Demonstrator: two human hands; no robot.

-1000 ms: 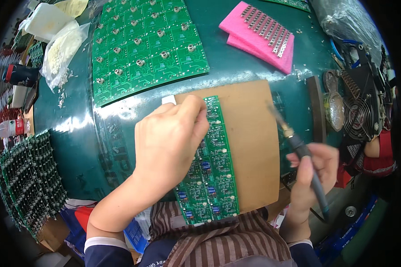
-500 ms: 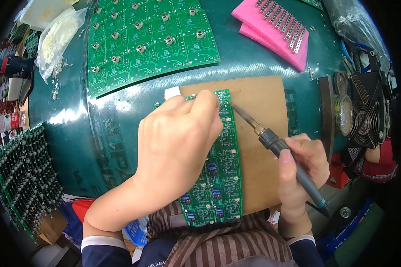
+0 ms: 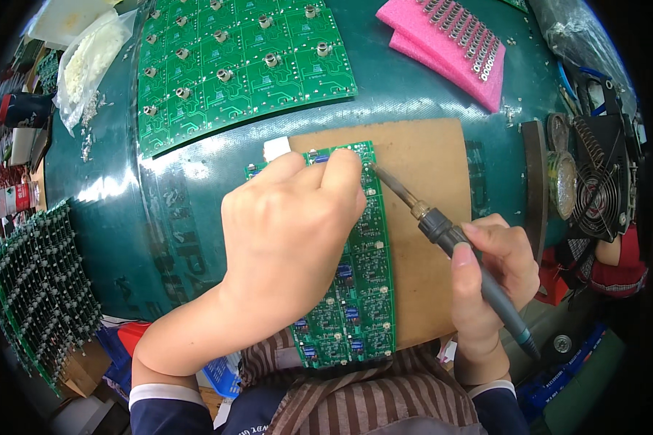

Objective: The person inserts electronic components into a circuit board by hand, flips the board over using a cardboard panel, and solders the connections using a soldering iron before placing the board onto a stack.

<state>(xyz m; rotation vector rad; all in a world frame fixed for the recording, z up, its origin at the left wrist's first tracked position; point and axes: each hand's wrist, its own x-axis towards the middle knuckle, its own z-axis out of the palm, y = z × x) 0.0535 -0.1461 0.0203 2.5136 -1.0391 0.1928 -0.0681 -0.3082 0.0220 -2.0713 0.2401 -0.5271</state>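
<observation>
My right hand (image 3: pixel 495 272) grips a soldering iron (image 3: pixel 442 230) by its dark handle. The iron's tip points up and left, at the upper right edge of a green circuit board (image 3: pixel 370 279) populated with small parts and blue cylinders. Whether the tip touches the board I cannot tell. Over the board's upper part, my left hand (image 3: pixel 290 225) is closed, its thumb and fingers drawn together near the iron's tip. What those fingers hold, if anything, is hidden behind the hand. Beneath the board lies a brown sheet (image 3: pixel 428 167), with a small white piece (image 3: pixel 276 148) at its upper left.
A large green panel (image 3: pixel 247 109) with metal connectors lies at the back. Pink foam (image 3: pixel 442 65) carries rows of metal parts at the back right. A solder roll (image 3: pixel 560 185) and a fan (image 3: pixel 595 203) stand at right. Stacked boards (image 3: pixel 40 290) lean at left.
The iron's tip has shifted slightly left, closer to the board's edge. My left hand keeps its closed pose over the board, and the view has shifted a little.
</observation>
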